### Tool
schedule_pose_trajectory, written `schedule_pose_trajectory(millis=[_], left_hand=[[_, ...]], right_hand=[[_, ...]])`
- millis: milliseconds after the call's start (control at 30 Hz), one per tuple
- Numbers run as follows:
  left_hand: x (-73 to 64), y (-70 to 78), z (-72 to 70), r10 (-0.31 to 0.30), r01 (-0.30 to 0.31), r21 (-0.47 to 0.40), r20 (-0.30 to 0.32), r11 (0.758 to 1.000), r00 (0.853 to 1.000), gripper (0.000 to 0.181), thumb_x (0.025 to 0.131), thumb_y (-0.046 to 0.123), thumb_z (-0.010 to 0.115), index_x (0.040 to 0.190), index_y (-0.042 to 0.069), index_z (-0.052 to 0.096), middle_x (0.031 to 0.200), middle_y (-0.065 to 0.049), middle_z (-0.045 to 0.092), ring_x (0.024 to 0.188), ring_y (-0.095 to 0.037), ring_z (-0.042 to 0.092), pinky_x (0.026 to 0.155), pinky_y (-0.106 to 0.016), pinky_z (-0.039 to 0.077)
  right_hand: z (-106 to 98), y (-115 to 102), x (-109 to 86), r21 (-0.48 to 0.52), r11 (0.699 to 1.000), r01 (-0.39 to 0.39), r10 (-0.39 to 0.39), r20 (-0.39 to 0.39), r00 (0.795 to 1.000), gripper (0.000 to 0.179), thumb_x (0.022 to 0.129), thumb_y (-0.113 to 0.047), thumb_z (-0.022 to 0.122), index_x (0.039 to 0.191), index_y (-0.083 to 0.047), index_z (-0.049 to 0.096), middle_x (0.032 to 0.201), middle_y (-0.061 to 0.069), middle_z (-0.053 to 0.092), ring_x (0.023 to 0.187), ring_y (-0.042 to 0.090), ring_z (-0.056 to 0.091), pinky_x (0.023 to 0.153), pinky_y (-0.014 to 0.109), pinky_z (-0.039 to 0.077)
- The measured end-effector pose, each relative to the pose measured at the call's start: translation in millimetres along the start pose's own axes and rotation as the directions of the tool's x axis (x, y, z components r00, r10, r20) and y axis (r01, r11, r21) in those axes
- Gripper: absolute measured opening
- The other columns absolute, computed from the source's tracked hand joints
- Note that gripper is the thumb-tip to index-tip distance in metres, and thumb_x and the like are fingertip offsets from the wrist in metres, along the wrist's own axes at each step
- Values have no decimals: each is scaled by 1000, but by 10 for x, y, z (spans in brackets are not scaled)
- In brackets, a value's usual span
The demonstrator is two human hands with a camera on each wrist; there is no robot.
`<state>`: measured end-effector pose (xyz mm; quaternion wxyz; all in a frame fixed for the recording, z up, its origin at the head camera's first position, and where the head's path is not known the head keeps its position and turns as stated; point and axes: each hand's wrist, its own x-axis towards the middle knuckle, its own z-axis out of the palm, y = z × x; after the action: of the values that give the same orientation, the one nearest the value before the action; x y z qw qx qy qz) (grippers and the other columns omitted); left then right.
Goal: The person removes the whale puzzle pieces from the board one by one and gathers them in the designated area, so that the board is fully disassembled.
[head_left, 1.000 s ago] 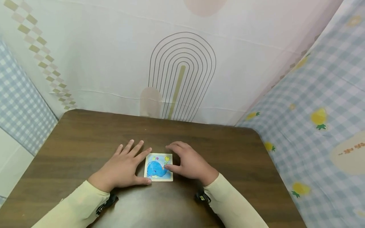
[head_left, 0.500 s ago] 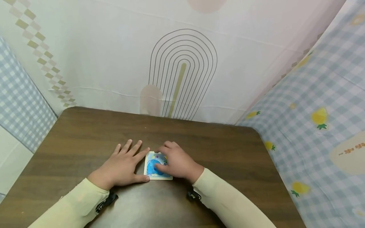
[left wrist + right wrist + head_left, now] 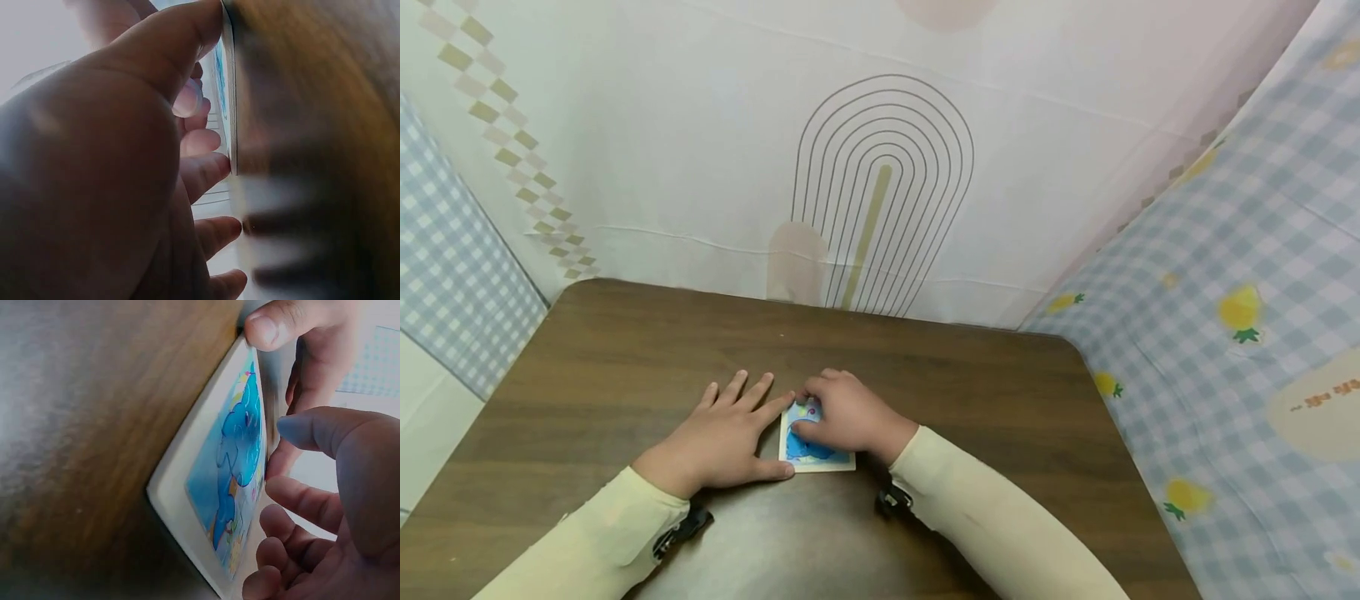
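A small square puzzle (image 3: 820, 457) with a blue whale picture and a pale frame lies flat on the brown table. Seams between its pieces show on the puzzle (image 3: 234, 447) in the right wrist view. My left hand (image 3: 718, 446) lies spread at its left side, thumb at the near left corner and index fingertip at the far left one. Over the puzzle's right part is my right hand (image 3: 852, 421), fingers loosely bent. In the right wrist view its thumb (image 3: 312, 430) and fingertips stand apart, with no piece between them. The right hand covers much of the picture.
The wooden table (image 3: 985, 400) extends around both hands. A white patterned cloth (image 3: 700, 150) hangs behind it, and a blue checked cloth (image 3: 1210, 392) hangs along the right side. Black straps (image 3: 681, 533) sit on both wrists.
My right hand has moved left across the puzzle, covering more of it, with its fingers bending more. The left hand and the puzzle have stayed in place.
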<state>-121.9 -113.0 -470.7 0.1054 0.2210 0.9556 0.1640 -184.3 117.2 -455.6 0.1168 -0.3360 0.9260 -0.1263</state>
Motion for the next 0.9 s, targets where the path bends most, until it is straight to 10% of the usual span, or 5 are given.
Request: schedule_pose_trajectory(millis=[900], left_hand=[[28, -55, 50, -37, 37, -53, 0, 998, 999, 111, 85, 89, 76, 175, 32, 44, 185, -17, 33, 169, -60, 23, 124, -90, 22]], right_hand=[[1, -22, 143, 154, 979, -137, 124, 92, 988, 24, 98, -28, 89, 115, -16, 77, 95, -5, 68, 83, 7, 57, 75, 24, 49]])
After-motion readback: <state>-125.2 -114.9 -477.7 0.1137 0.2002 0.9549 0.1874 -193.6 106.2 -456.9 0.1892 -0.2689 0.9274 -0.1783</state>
